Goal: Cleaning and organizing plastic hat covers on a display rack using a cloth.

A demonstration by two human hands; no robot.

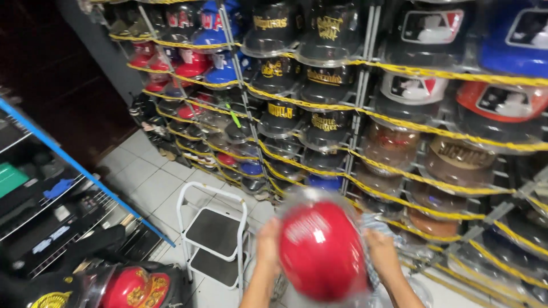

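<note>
You are holding a red baseball cap wrapped in clear glossy plastic (322, 251) low in front of you, between both hands; your left hand (268, 245) is pressing flat against its left side and your right hand (383, 256) is cupping its right side, fingers curled into the loose wrap; neither is pinching, both are squeezing inward. The cap is hovering just before the wire display rack of stacked caps (365, 114), near its lower rows, each row fenced by a yellow twisted rope (399, 68).

The wrap looks slick, so the cap could be sliding out of your palms, and nothing is supporting it from below; squeezing harder could be crushing the crown. The ropes are crossing every opening, so the brim or plastic could be snagging on one and tugging neighbouring caps loose. The white folding step stool with black treads (214, 239) is standing just beside your left arm on the white tiled floor (154, 182); stepping back blindly could be tripping you.
</note>
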